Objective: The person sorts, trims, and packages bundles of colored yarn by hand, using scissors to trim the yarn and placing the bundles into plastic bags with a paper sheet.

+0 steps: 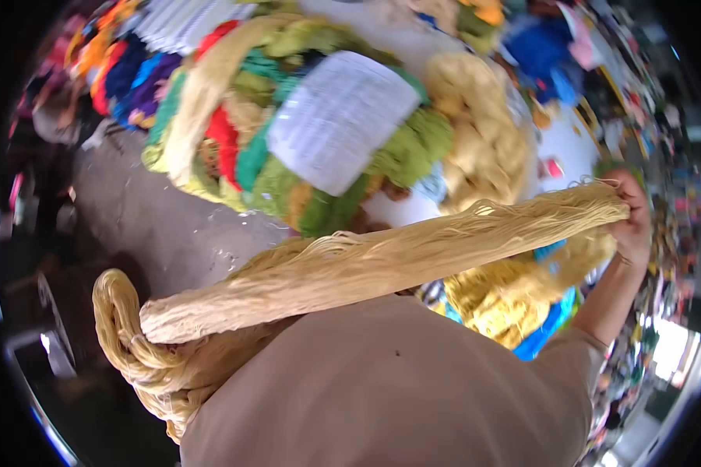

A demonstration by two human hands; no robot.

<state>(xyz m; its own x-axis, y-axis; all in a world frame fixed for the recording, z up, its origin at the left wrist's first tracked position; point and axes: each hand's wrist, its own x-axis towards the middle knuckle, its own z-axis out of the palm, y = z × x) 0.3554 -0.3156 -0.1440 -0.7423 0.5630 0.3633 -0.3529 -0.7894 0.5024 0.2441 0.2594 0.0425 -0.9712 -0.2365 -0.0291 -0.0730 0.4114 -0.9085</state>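
A long cream hank of yarn [382, 257] stretches across in front of my chest, sloping up to the right. My right hand [631, 214] is closed round its far right end, with loose strands sticking out by the fingers. The hank's left end lies over more looped, twisted yellowish yarn [125, 327], which hangs at my left side. My left hand does not show; the yarn or the body may be hiding it.
Ahead, a heap of green yarn [409, 148] carries a written paper sheet [343, 121]. Beside it lies a pile of beige yarn [479, 128]. Yellow yarn [494, 303] sits below my right arm. Bare grey floor [171, 210] shows at left, and a blurred person [58, 113] is beyond.
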